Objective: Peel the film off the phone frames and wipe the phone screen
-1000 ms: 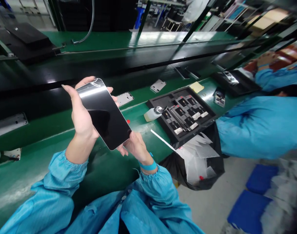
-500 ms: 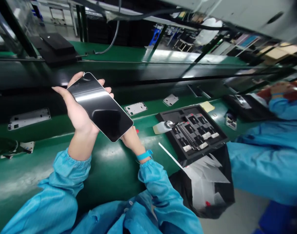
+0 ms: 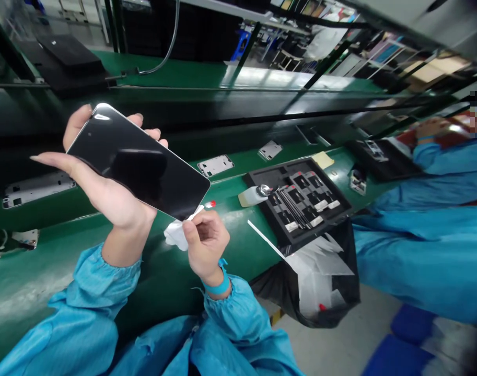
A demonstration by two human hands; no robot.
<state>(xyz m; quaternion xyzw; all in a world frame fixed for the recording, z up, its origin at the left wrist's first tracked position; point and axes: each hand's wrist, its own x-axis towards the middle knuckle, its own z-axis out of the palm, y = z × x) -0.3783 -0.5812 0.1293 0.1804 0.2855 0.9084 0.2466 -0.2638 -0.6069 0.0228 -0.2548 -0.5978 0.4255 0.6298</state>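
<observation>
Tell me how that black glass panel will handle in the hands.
The black glass panel looks stiff: it stays flat while the left hand grips one end. Its glossy face probably makes it slippery. Being so thin, it is likely fragile.

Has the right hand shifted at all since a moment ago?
Yes. The right hand has come out from beneath the phone, toward the near edge of the green bench, and now pinches a white wipe.

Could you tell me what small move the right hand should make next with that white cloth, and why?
Probably bring the white cloth up onto the near corner of the phone's dark glass and begin a wipe. The right hand pinches the cloth just under that corner, while the left hand holds the phone face up and tilted, with the glass uncovered.
</observation>
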